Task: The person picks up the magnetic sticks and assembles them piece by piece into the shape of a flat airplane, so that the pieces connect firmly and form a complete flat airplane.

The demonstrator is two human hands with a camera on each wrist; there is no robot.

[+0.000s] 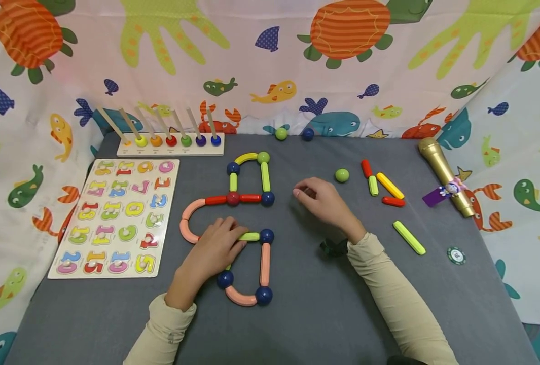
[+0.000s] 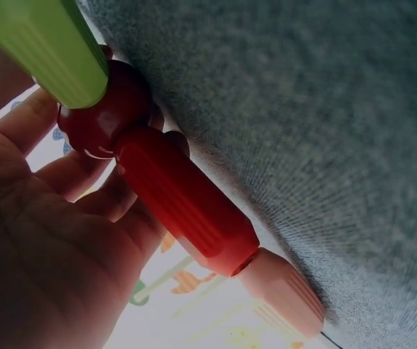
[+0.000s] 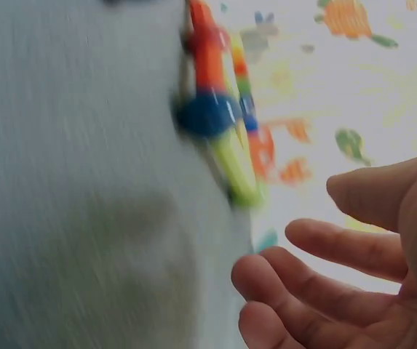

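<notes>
My left hand [image 1: 215, 247] rests over the middle junction of a figure made of magnetic sticks and balls. In the left wrist view, its fingers curl round a dark red ball [image 2: 113, 109] that joins a green stick [image 2: 55, 51] and a red stick [image 2: 186, 200]; the head view hides this ball. A blue ball [image 1: 266, 236] ends the green stick [image 1: 250, 236] right of this hand. My right hand [image 1: 322, 200] hovers right of the figure, fingers loosely bent and holding nothing. The figure's upper loop has another red ball [image 1: 233, 198] and a green ball [image 1: 263, 157].
Loose sticks, including a yellow one [image 1: 390, 185] and a green one [image 1: 408, 237], lie at right beside a green ball [image 1: 342, 175]. A gold microphone [image 1: 445, 175] and a chip [image 1: 456, 255] lie farther right. A number board [image 1: 171, 175] and a peg stand [image 1: 169, 148] are at left.
</notes>
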